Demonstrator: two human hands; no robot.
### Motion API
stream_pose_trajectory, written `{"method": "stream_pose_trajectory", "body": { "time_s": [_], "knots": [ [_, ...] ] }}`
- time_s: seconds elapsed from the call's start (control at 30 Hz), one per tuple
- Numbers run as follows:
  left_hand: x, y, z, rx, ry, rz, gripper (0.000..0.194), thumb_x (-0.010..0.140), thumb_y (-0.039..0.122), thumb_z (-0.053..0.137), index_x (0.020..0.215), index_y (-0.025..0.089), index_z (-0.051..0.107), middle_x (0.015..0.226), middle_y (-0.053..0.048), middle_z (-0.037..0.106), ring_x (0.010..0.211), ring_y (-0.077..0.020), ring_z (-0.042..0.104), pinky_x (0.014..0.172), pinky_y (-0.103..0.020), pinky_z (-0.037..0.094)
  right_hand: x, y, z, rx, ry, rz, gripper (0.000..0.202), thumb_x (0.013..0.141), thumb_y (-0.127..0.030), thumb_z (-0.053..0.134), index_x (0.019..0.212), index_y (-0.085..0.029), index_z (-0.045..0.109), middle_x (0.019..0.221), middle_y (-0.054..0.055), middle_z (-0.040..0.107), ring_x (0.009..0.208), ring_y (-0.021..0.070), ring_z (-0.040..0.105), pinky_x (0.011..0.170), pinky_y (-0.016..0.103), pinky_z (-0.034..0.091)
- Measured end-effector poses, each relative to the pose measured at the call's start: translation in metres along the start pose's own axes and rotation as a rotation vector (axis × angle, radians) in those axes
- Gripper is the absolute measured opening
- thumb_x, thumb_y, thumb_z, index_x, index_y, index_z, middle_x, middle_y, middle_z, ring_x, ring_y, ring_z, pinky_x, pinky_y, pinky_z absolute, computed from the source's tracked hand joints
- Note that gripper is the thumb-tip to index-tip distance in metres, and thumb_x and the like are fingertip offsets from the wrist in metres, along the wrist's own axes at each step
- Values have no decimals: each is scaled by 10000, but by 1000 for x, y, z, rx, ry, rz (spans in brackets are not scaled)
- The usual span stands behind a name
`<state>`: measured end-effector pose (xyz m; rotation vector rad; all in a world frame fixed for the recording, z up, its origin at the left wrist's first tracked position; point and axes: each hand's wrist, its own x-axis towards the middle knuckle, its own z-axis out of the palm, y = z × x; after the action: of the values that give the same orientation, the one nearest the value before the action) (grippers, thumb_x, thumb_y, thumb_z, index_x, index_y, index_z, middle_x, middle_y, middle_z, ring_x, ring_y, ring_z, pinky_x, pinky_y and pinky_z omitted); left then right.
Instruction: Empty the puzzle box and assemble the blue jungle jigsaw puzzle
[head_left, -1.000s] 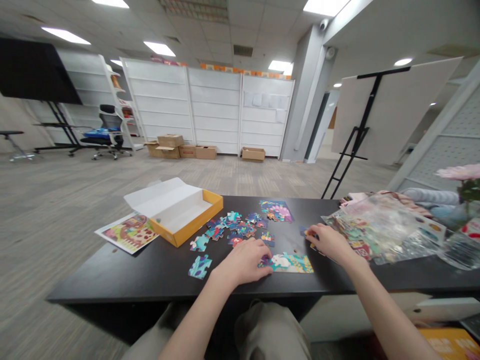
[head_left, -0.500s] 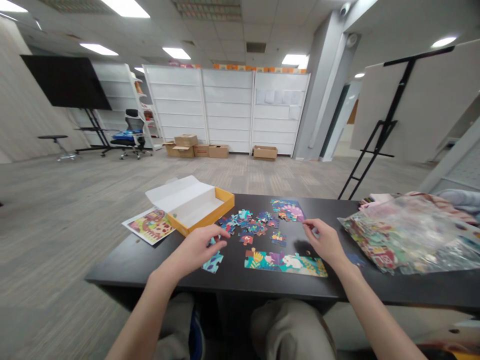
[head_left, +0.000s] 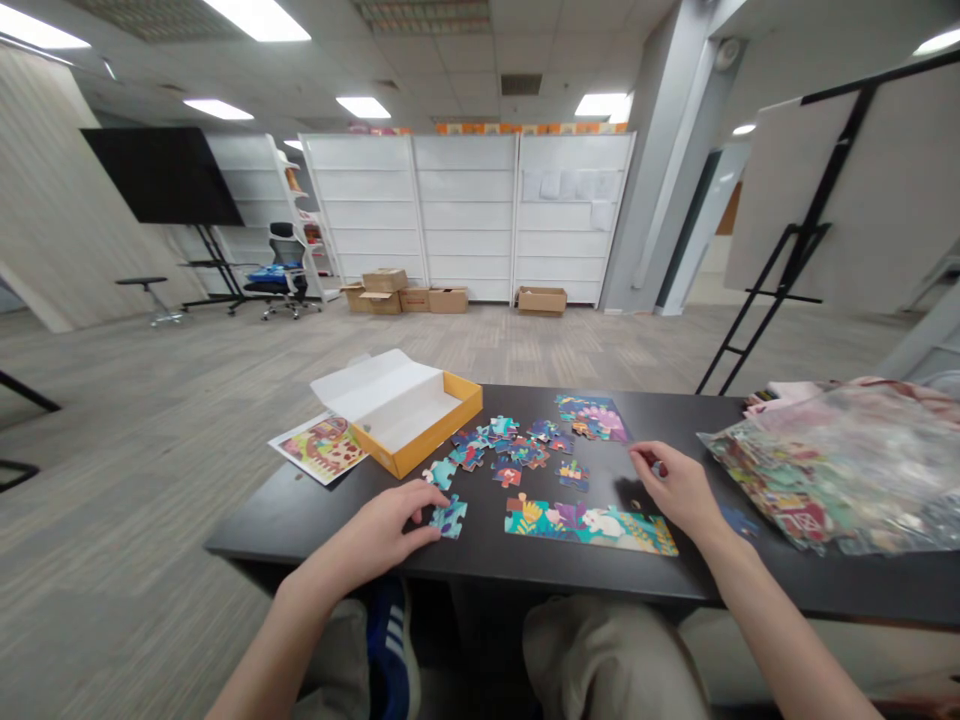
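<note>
Hands (head_left: pixel 399 518) reach forward, palms down, fingers bent, well apart over the tabletop (head_left: pixel 322 530)

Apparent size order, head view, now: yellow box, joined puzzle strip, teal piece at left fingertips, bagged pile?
Largest to smallest:
1. Bagged pile
2. Yellow box, lid flaps included
3. Joined puzzle strip
4. Teal piece, partly covered by left hand

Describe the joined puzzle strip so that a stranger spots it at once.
On the black table, look along the near edge, between the left hand and the right hand. The strip lies there, long and mostly teal. Its white rabbit sets it apart from the squarer section farther back.
</note>
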<state>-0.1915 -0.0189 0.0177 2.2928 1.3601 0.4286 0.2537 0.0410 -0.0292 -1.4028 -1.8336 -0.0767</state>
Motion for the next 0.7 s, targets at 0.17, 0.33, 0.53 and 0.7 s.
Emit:
{"method": "stream_pose_trajectory", "body": {
  "time_s": [0.17, 0.33, 0.53, 0.7],
  "knots": [
    [5, 9, 12, 36, 61, 29, 280, 913, 338, 580, 1160, 230, 653, 1027, -43, 668, 794, -174, 618, 764, -288, 479, -2, 3, 3, -16, -60, 1, 216, 912, -368, 527, 897, -210, 675, 775, 42, 723, 652, 188, 654, 617, 299, 484],
    [9, 7, 9, 23, 97, 36, 263, 929, 327, 568, 1166, 245, 646, 1040, -36, 677, 785, -166, 624, 777, -283, 487, -1, 1, 5, -9, -169, -13, 223, 915, -375, 511, 877, -223, 670, 780, 37, 730, 683, 198, 673, 634, 308, 496],
    [17, -8, -1, 57, 278, -50, 253, 959, 291, 494, 1159, 214, 630, 1081, -66, 686, 840, -183, 647, 809, -308, 490, 1, 0, 6, -2, -233, 4, 253, 920, -409, 503, 873, -223, 668, 761, 46, 733, 681, 212, 682, 636, 319, 504],
    [44, -1, 9, 99, 276, -56, 209, 919, 253, 534, 1106, 225, 621, 1124, -57, 666, 857, -186, 661, 814, -308, 500, 1, 2, 7, 11, -242, 22, 256, 917, -416, 508, 888, -220, 670, 760, 44, 733, 674, 209, 679, 634, 314, 505]
  ]
}}
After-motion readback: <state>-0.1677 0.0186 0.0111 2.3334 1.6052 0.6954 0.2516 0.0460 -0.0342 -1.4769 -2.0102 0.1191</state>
